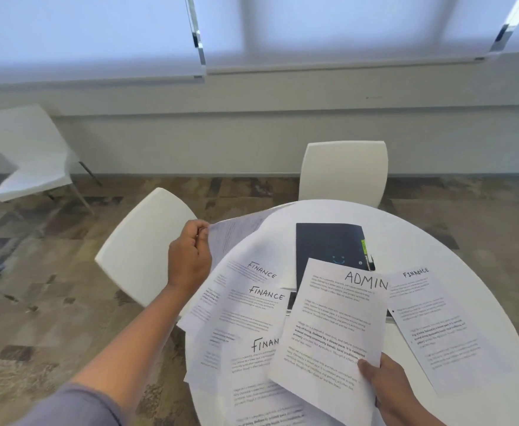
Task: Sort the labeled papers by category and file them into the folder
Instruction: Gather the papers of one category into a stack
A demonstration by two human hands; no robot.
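Left hand, centre-left of frame, is pinching the corner of a blurred sheet lifted off the worktop edge. Right hand, lower right, is gripping the bottom edge of the ADMIN sheet w/ thumb on top, holding it over the other papers. 3 FINANCE sheets are lying fanned & overlapping in the lower centre-left; another FINANCE sheet is lying at the right, its edge just under the ADMIN one. Dark folder is lying closed at centre, upper part of the worktop, its near end covered by the ADMIN sheet. White chairs are standing round the worktop
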